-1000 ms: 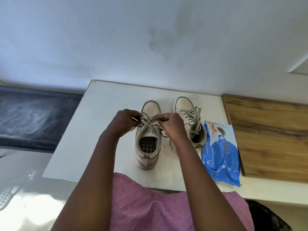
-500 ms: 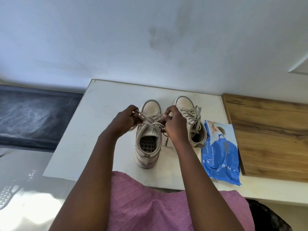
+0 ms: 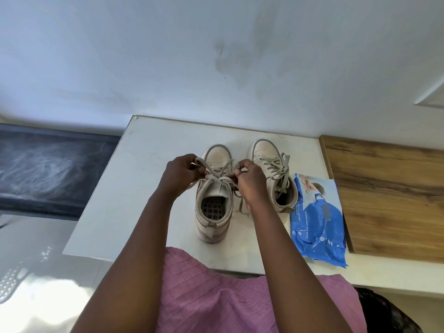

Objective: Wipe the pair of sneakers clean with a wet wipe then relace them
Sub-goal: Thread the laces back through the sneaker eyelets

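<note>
Two beige sneakers stand side by side on a white table (image 3: 134,188), toes toward the wall. Over the left sneaker (image 3: 213,212), my left hand (image 3: 179,175) pinches a loop of its grey lace (image 3: 213,175) at the left side. My right hand (image 3: 249,183) pinches the other lace end at the right side, and a loose end hangs down below it. The lace crosses between my hands above the tongue. The right sneaker (image 3: 271,164) is laced and tied, partly hidden behind my right hand.
A blue wet wipes pack (image 3: 317,219) lies flat right of the sneakers, over the seam to a wooden surface (image 3: 394,193). A white wall rises behind the table. A dark panel (image 3: 48,169) sits to the left. My pink garment (image 3: 216,296) meets the table's near edge.
Both hands have moved apart and slightly toward the toe, drawing the lace of the left sneaker out into loops. The sneakers and the wipes pack have stayed put.
</note>
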`<state>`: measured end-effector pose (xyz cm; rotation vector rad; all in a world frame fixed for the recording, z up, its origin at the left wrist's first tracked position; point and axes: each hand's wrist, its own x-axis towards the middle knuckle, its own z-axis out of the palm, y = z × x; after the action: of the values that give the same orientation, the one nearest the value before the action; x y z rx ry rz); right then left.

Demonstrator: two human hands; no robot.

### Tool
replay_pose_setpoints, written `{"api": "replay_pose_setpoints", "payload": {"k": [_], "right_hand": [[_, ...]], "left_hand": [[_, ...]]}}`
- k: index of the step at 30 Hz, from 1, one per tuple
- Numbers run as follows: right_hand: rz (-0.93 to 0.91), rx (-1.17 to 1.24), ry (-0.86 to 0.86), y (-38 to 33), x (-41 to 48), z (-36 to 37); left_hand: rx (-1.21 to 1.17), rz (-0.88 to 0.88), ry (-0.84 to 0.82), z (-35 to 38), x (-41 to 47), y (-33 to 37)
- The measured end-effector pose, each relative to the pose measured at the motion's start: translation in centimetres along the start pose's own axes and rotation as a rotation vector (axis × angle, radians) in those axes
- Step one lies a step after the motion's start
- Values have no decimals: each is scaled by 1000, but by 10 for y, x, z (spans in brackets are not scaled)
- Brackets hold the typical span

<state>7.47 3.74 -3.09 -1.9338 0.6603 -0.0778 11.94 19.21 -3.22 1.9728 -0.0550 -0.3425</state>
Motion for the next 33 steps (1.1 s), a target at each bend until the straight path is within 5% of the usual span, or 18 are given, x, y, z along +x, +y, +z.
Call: {"api": "replay_pose_setpoints", "payload": {"k": [6, 9, 12, 21, 25, 33], "right_hand": [[39, 75, 0, 1, -1, 0], [102, 250, -174, 2, -4, -8], [125, 273, -162, 2, -6, -7], [71, -14, 1, 0, 0, 9], [112, 41, -19, 2, -2, 3], [-61, -220, -133, -4, -13, -21]], "left_hand": [[-144, -74, -27, -1, -1, 1], [-77, -32, -89, -3, -3, -4], [34, -31, -79, -2, -3, -5], [73, -78, 8, 7, 0, 7], [58, -90, -10, 0, -4, 6], [145, -91, -143, -16, -15, 10]]}}
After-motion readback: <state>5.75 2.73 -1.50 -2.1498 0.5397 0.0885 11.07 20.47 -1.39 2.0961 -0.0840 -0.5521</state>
